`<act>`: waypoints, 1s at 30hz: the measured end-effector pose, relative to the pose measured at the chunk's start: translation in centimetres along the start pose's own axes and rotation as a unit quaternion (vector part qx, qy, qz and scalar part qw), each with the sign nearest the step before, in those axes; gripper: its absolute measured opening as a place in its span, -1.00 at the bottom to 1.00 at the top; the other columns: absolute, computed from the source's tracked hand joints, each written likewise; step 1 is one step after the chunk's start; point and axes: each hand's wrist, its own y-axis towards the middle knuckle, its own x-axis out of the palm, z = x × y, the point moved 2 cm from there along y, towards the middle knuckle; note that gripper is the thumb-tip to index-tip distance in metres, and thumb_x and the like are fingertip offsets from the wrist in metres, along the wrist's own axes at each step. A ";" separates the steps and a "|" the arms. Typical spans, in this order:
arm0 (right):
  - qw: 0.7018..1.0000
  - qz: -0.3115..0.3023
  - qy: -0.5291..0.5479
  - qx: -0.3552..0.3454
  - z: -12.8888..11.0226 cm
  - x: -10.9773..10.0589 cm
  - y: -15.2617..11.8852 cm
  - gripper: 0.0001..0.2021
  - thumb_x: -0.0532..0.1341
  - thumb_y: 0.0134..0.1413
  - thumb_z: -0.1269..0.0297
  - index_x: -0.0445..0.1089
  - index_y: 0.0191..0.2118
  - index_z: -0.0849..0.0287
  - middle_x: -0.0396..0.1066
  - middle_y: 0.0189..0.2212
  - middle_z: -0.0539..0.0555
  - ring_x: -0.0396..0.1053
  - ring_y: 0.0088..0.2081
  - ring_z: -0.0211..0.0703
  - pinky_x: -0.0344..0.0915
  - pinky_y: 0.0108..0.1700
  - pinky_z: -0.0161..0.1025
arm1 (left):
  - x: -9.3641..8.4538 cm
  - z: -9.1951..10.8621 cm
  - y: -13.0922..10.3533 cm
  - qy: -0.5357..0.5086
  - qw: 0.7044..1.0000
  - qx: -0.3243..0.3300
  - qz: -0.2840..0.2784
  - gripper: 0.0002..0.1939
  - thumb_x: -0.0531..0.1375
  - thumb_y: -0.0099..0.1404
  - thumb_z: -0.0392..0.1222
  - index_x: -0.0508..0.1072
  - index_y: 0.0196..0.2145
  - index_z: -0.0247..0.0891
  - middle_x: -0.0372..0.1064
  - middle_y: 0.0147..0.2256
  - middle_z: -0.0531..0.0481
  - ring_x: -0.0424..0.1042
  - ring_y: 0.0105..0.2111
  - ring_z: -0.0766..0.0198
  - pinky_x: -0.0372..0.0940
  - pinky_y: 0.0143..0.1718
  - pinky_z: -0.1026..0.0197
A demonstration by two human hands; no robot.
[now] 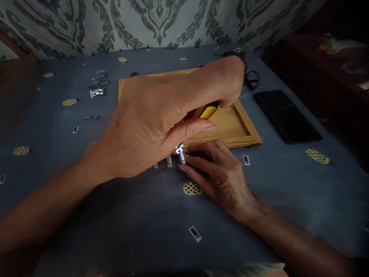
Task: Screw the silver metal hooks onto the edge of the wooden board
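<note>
My left hand [144, 115] is closed round a yellow and black tool handle [210, 110], above a shallow wooden frame [248, 125] that lies on the table. The tool's far end is hidden behind the hand. Just below, my right hand [223, 177] pinches a small shiny metal clip [181, 154] between thumb and fingers at the frame's near edge. Other metal strips [169, 161] stick out beside the clip, under the left hand.
Several metal clips [98, 90] and a few screws [90, 117] lie on the blue patterned cloth [138, 223] at the left. A black phone [288, 116] and dark-rimmed glasses [252, 79] rest right of the frame. Patterned fabric [158, 23] hangs behind.
</note>
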 end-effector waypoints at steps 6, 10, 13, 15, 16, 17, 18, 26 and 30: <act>1.000 0.002 -0.003 -0.001 0.0 0.0 -0.2 -0.87 0.26 0.17 0.30 0.52 -0.24 0.22 0.47 -0.24 0.19 0.37 -0.21 -0.04 0.43 -0.23 -0.06 | 0.1 -0.4 -0.2 -0.013 1.000 0.012 0.001 -0.97 0.12 0.30 -0.30 0.30 -0.30 -0.21 0.23 -0.45 0.19 0.40 -0.39 0.47 0.31 -0.38 0.36; 1.000 0.006 -0.003 -0.006 0.0 0.0 -0.2 -0.87 0.27 0.17 0.30 0.53 -0.25 0.23 0.48 -0.26 0.19 0.37 -0.22 -0.04 0.43 -0.24 -0.05 | 0.1 -0.4 -0.2 0.012 0.999 0.039 0.003 -0.93 0.03 0.33 -0.29 0.30 -0.31 -0.21 0.21 -0.46 0.21 0.42 -0.39 0.49 0.31 -0.40 0.38; 1.000 0.006 0.000 -0.005 0.0 0.0 -0.1 -0.87 0.26 0.17 0.30 0.53 -0.24 0.24 0.48 -0.26 0.19 0.37 -0.22 -0.04 0.42 -0.23 -0.05 | -0.2 -0.5 -0.3 -0.001 0.999 0.033 0.005 -0.94 0.07 0.31 -0.31 0.30 -0.32 -0.21 0.25 -0.45 0.21 0.42 -0.39 0.47 0.33 -0.39 0.37; 1.000 0.007 0.003 -0.008 0.0 0.0 -0.1 -0.87 0.26 0.17 0.31 0.53 -0.25 0.26 0.48 -0.25 0.20 0.37 -0.22 -0.04 0.42 -0.23 -0.06 | -0.5 -0.8 -0.4 -0.027 1.000 0.014 -0.006 -0.99 0.13 0.32 -0.26 0.31 -0.28 -0.20 0.28 -0.41 0.20 0.39 -0.39 0.48 0.37 -0.33 0.34; 1.000 0.007 0.003 -0.010 0.1 0.1 -0.1 -0.87 0.26 0.17 0.32 0.53 -0.25 0.26 0.48 -0.25 0.21 0.37 -0.22 -0.04 0.42 -0.23 -0.06 | -0.7 -1.0 -0.3 -0.036 0.999 -0.010 -0.010 -0.95 0.15 0.32 -0.21 0.31 -0.27 -0.19 0.27 -0.40 0.19 0.37 -0.38 0.48 0.38 -0.29 0.31; 1.000 0.007 0.004 -0.012 0.1 0.1 -0.2 -0.87 0.26 0.17 0.32 0.53 -0.25 0.27 0.48 -0.25 0.21 0.37 -0.22 -0.05 0.42 -0.23 -0.07 | -1.0 -1.1 -0.3 -0.047 0.998 -0.033 -0.012 -0.91 0.16 0.32 -0.15 0.30 -0.27 -0.18 0.26 -0.39 0.18 0.36 -0.38 0.48 0.38 -0.26 0.29; 1.000 0.007 0.004 -0.013 0.1 0.1 -0.2 -0.87 0.27 0.17 0.32 0.53 -0.24 0.26 0.48 -0.25 0.21 0.37 -0.22 -0.05 0.41 -0.23 -0.07 | -1.2 -1.3 -0.2 -0.063 0.997 -0.055 -0.007 -0.88 0.12 0.35 -0.10 0.28 -0.28 -0.17 0.24 -0.39 0.17 0.35 -0.38 0.49 0.38 -0.26 0.27; 1.000 0.008 0.000 -0.014 0.2 0.2 -0.3 -0.88 0.26 0.17 0.31 0.52 -0.25 0.23 0.47 -0.25 0.18 0.37 -0.23 -0.06 0.41 -0.24 -0.06 | -1.7 -0.9 0.6 -0.058 0.996 -0.065 0.004 -0.90 0.16 0.28 -0.23 0.30 -0.40 -0.19 0.20 -0.47 0.12 0.32 -0.42 0.47 0.32 -0.33 0.25; 1.000 0.009 -0.005 -0.015 0.2 0.2 -0.2 -0.88 0.26 0.17 0.30 0.52 -0.24 0.22 0.48 -0.25 0.17 0.38 -0.23 -0.06 0.42 -0.24 -0.06 | -1.3 -0.9 0.2 -0.034 0.998 -0.042 -0.020 -0.89 0.24 0.26 -0.22 0.33 -0.32 -0.18 0.30 -0.37 0.16 0.24 -0.45 0.52 0.35 -0.23 0.29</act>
